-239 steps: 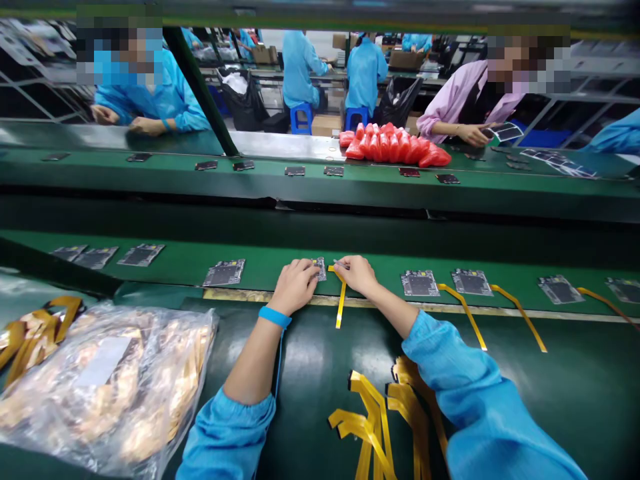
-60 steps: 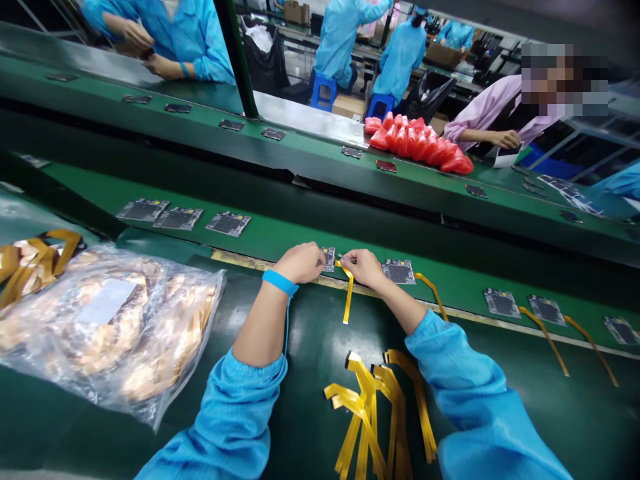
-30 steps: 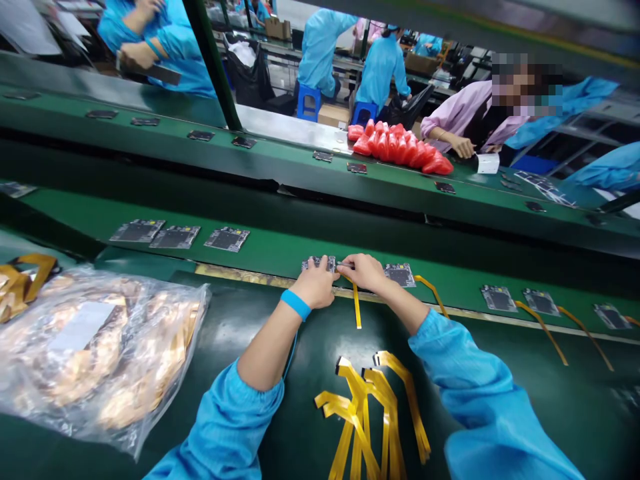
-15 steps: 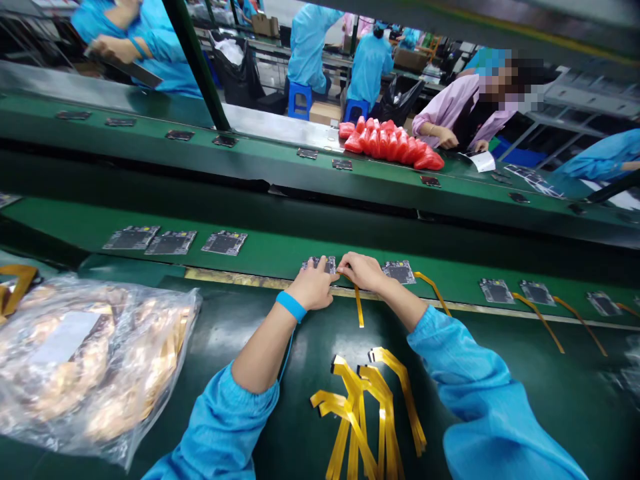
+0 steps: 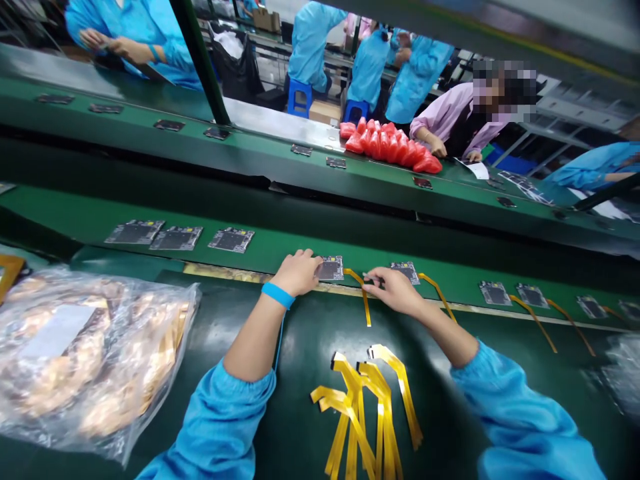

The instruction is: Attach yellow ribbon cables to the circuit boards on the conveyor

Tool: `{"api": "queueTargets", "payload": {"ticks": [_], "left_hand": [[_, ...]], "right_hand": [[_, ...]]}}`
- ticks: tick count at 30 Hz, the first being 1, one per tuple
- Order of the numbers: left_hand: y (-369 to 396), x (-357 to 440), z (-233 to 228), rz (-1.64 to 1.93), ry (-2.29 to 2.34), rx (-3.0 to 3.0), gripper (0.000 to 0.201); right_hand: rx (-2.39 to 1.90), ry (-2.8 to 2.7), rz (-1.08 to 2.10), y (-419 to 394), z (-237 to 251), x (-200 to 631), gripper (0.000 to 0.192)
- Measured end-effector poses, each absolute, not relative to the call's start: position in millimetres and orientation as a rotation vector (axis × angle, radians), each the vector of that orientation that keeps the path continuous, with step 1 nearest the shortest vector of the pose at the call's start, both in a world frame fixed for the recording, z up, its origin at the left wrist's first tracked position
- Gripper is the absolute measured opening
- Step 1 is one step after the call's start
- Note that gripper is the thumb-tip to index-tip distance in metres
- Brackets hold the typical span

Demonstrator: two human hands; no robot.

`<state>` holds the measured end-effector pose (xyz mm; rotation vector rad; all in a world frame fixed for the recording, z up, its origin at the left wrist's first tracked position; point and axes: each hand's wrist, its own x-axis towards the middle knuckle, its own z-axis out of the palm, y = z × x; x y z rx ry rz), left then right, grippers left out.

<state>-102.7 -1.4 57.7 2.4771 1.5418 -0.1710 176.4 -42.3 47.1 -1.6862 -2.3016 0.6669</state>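
From the head camera, my left hand (image 5: 299,272) rested on the near edge of the green conveyor belt (image 5: 280,243), fingers loosely curled and their tips pressed against the left side of a small circuit board (image 5: 330,268); they gripped nothing, only touched it. A yellow flex cable (image 5: 363,297) ran from the board's right edge over the belt's brass-coloured lip and down onto the dark worktop (image 5: 280,373). My right hand (image 5: 395,290) lay just right of that cable, palm down, fingers stretched toward the left with the tips close to the cable's upper part; whether they actually pinched it I could not tell. Just beyond my right hand sat another board (image 5: 405,270) with its own yellow cable (image 5: 436,293) trailing toward me.

Further right on the belt lay more boards with cables (image 5: 520,297). To the left, three bare boards (image 5: 177,237) sat in a row. On the worktop near my forearms lay a loose pile of yellow cables (image 5: 367,407), and at far left a clear plastic bag (image 5: 90,360) filled with more of them.

Across the far belt, a row of red pouches (image 5: 393,145) lay beside a person in a pink coat (image 5: 450,120), and others in blue coats (image 5: 135,30) worked beyond.
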Motion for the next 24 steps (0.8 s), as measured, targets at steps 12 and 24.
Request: {"api": "queueTargets", "payload": {"ticks": [12,24], "left_hand": [[3.5,-86.1,40.1,0.037,1.632,2.492,0.028],[5.5,-95.2,45.0,0.107,1.595,2.431,0.035]], "right_hand": [[-1.655,-2.548,0.892,-133.0,67.9,201.2,0.024],[-1.597,-2.648,0.956,-144.3,62.2,190.6,0.014]]}}
